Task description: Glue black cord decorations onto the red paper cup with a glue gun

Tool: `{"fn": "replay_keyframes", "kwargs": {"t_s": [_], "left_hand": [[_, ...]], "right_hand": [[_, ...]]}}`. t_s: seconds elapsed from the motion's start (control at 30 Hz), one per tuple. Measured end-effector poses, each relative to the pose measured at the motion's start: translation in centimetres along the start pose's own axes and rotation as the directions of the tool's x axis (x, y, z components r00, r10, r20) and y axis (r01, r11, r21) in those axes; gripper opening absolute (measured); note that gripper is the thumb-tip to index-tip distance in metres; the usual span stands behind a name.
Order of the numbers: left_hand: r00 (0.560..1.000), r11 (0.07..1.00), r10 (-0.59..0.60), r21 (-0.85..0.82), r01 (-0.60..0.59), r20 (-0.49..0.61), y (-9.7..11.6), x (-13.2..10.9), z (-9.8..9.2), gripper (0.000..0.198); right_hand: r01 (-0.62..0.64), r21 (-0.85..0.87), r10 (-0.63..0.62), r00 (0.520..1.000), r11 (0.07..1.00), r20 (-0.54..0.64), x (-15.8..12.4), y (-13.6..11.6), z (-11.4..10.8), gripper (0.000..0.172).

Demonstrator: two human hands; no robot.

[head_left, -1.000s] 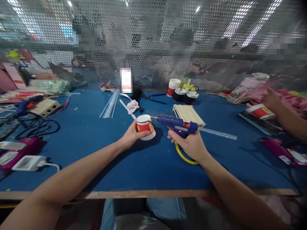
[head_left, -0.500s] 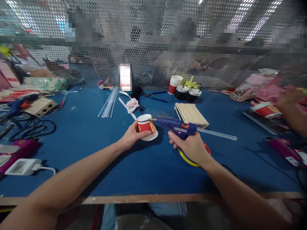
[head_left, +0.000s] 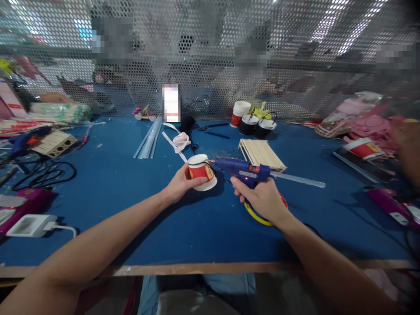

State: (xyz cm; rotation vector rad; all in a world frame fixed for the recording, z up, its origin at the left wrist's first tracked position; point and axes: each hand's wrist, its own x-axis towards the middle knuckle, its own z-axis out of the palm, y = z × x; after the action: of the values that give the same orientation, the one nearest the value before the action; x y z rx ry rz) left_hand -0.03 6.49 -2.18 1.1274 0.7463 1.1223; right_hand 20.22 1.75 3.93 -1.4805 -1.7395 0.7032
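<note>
My left hand (head_left: 179, 186) is closed round a red and white paper cup (head_left: 200, 171), held tilted with its bottom facing up and left, just above the blue table (head_left: 131, 210). My right hand (head_left: 262, 199) grips a blue hot glue gun (head_left: 241, 168) with a clear glue stick (head_left: 298, 179) sticking out of its back. The gun's nozzle touches the rim of the cup's bottom. A yellow and red ring (head_left: 259, 216) lies on the table under my right hand.
A stack of wooden sticks (head_left: 260, 153) lies behind the gun. Further back stand cups (head_left: 254, 122), clear glue sticks (head_left: 149, 140), white ribbon (head_left: 180, 142) and pliers (head_left: 211, 129). Cables and a charger (head_left: 29, 225) lie left. Another person's arm (head_left: 408, 144) shows far right. A perforated screen (head_left: 210, 61) backs the table.
The glue gun's nozzle moved left from a small gap to touch the cup's bottom rim. The other person's arm at the right drew back toward the edge.
</note>
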Motion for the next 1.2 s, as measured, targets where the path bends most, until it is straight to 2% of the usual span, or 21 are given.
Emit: {"fn": "replay_keyframes", "kwargs": {"t_s": [0.23, 0.53, 0.87, 1.2], "left_hand": [[1.000, 1.000, 0.004, 0.016, -0.003, -0.003, -0.10, 0.03, -0.11, 0.052], [1.000, 0.999, 0.019, 0.027, -0.019, 0.004, -0.10, 0.00, -0.08, 0.054], [1.000, 1.000, 0.006, 0.009, -0.007, 0.015, 0.07, -0.10, -0.08, 0.053], [1.000, 1.000, -0.019, 0.026, 0.018, 0.009, 0.28, -0.08, -0.03, 0.055]], "right_hand": [[0.013, 0.018, -0.014, 1.000, 1.000, 0.027, -0.30, 0.09, 0.06, 0.030], [0.007, -0.007, -0.007, 1.000, 1.000, -0.008, -0.03, 0.10, -0.02, 0.032], [0.051, -0.021, -0.051, 0.999, 0.998, 0.007, -0.18, 0.28, 0.06, 0.030], [-0.011, 0.030, 0.011, 1.000, 0.999, -0.002, 0.20, 0.43, -0.17, 0.028]]}}
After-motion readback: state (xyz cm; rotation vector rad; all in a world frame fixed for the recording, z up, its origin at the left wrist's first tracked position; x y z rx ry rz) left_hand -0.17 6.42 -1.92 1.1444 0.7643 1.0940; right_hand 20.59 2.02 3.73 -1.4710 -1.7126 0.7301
